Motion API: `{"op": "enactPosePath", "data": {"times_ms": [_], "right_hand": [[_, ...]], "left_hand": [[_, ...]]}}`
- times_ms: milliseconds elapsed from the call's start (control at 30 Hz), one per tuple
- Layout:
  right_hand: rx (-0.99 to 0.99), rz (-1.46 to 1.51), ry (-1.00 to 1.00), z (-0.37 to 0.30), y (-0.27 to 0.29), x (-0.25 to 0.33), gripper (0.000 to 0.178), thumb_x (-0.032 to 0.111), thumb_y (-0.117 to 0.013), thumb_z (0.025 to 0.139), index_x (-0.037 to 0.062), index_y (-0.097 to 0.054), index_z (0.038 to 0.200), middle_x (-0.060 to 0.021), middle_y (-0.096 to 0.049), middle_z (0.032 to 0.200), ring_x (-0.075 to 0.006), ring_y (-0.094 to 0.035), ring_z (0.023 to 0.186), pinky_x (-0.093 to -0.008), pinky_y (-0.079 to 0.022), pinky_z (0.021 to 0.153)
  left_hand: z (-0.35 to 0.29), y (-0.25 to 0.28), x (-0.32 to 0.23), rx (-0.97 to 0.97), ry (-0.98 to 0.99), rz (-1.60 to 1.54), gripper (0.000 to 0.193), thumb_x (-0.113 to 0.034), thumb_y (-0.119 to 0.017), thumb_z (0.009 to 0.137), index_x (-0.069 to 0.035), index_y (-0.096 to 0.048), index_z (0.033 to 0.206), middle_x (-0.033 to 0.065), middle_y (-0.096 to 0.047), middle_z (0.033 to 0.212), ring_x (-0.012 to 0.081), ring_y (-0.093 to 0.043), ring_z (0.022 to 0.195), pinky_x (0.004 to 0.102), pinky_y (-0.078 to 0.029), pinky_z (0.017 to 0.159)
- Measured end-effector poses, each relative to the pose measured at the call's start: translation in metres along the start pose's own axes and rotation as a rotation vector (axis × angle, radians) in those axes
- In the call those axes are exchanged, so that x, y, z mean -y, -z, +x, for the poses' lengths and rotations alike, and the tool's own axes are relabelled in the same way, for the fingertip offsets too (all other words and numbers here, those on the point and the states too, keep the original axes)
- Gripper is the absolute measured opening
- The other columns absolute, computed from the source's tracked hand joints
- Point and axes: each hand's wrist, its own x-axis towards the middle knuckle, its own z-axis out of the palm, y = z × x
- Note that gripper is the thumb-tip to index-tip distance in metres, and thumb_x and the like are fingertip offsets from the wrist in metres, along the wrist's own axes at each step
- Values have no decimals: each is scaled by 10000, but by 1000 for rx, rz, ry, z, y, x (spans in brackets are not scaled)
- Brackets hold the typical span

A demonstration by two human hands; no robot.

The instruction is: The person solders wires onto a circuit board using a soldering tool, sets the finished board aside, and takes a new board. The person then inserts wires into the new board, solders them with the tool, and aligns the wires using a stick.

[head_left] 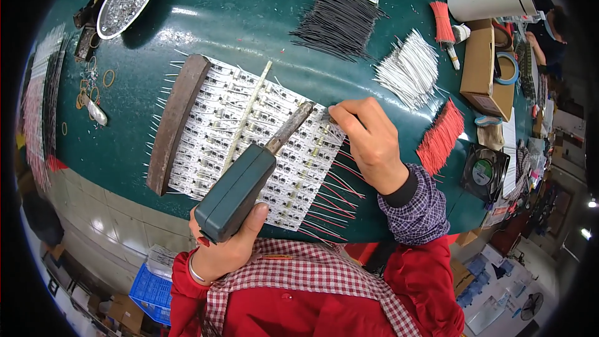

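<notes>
A white panel of small circuit boards [215,106] lies on the table in front of me, with wires sticking out along its left and right edges. My left hand [228,249] is closed round a dark green soldering gun [238,190]. Its metal barrel slants up over the panel, the tip near the panel's upper right corner. Just right of that tip, my right hand [374,146] pinches at the panel's edge; what its fingertips hold is too small to make out. Red and white wires [334,203] hang off the panel below this hand. A brown bar [178,126] rests across the panel's left side.
Beyond the panel lie piles of black wires [337,22], white wires [409,70] and red wires [442,137]. A metal dish [129,1] of silvery scraps stands far left. A cardboard box [480,68], a white cylinder [493,3] and a solder spool [483,171] occupy the right side.
</notes>
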Motion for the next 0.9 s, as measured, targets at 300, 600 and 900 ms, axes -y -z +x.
{"op": "enactPosePath", "data": {"times_ms": [300,600,900], "right_hand": [[233,-350,87,38,33,1,248,43,-654,694,-28,-664,932,-105,-580,885,-242,-569,792,-323,-485,647],[461,-778,135,50,14,7,122,155,-653,682,35,-667,706,-76,-553,744,-222,-558,790,-321,-464,611],[392,-669,99,38,-13,-4,155,195,-664,706,49,-716,718,-103,-618,762,-244,-558,766,-372,-457,555]], "left_hand": [[-7,5,-5,-60,299,-208,235,-154,-773,879,20,-717,1025,96,-716,846,177,-671,693,306,-524,622],[-18,14,27,29,54,65,299,-16,-688,926,22,-627,1216,13,-612,813,62,-501,598,225,-381,512],[6,41,28,-10,469,38,325,-332,-717,937,-25,-629,997,47,-607,717,163,-538,633,350,-464,593]]}}
